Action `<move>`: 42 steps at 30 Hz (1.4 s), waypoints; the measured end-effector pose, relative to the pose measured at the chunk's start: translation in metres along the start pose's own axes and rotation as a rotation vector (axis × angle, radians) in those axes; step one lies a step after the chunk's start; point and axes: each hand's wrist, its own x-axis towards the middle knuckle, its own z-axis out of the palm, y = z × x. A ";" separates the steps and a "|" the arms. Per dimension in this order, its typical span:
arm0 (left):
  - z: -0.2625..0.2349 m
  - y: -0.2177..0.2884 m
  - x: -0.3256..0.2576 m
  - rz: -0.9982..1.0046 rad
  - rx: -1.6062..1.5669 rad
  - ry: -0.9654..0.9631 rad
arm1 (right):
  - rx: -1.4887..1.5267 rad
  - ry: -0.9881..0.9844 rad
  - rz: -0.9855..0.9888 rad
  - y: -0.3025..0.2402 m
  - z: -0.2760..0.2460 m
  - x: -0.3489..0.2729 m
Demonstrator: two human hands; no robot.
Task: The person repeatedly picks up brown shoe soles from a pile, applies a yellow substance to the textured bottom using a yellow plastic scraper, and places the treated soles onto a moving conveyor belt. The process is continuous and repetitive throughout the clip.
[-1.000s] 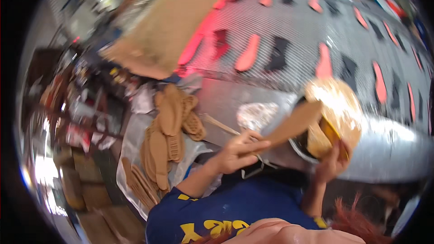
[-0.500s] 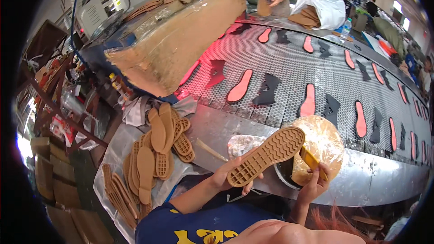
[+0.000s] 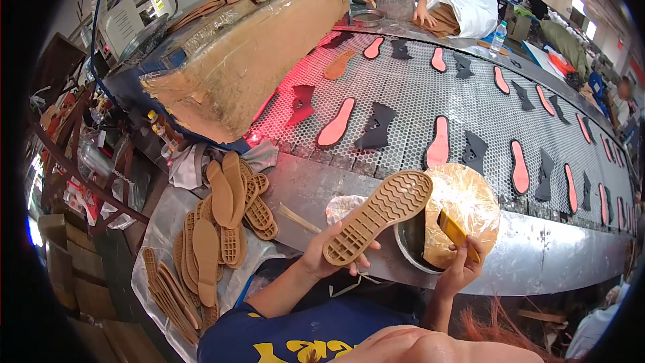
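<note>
My left hand grips a tan shoe sole by one end, its treaded face with wavy ridges and a square grid turned up. In my right hand is a brush with a flat yellow handle, its dark tip pointing up and left, a little apart from the sole. Behind the brush is a round tan disc wrapped in clear film, partly covering a metal bowl with dark contents. Several tan soles lie heaped on clear plastic sheeting to my left.
A mesh conveyor carries pink-faced insoles and black shoe uppers. A large tan-covered hood stands at its left end. Across the belt a co-worker's hand touches soles beside a white sack.
My brush has drawn back from the sole's edge. A tan sole now lies on the far part of the belt, and the co-worker's hand has moved to the soles by the sack.
</note>
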 end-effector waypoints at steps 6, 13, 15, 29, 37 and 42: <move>0.002 0.003 -0.004 -0.010 0.060 0.022 | 0.000 -0.007 0.019 -0.007 0.001 0.000; 0.014 -0.002 -0.004 0.049 0.170 0.020 | -0.015 -0.039 0.033 -0.013 0.001 -0.002; 0.014 -0.001 -0.003 0.053 0.168 0.016 | -0.029 -0.037 0.025 -0.014 0.001 -0.002; 0.018 0.000 -0.006 0.061 0.178 0.023 | -0.013 -0.037 0.036 -0.024 0.003 -0.002; 0.034 0.012 -0.005 0.053 0.225 0.141 | -0.080 -0.050 0.036 -0.023 0.003 -0.005; 0.048 0.068 0.039 0.339 0.253 0.106 | -0.073 -0.099 0.035 -0.029 0.007 0.006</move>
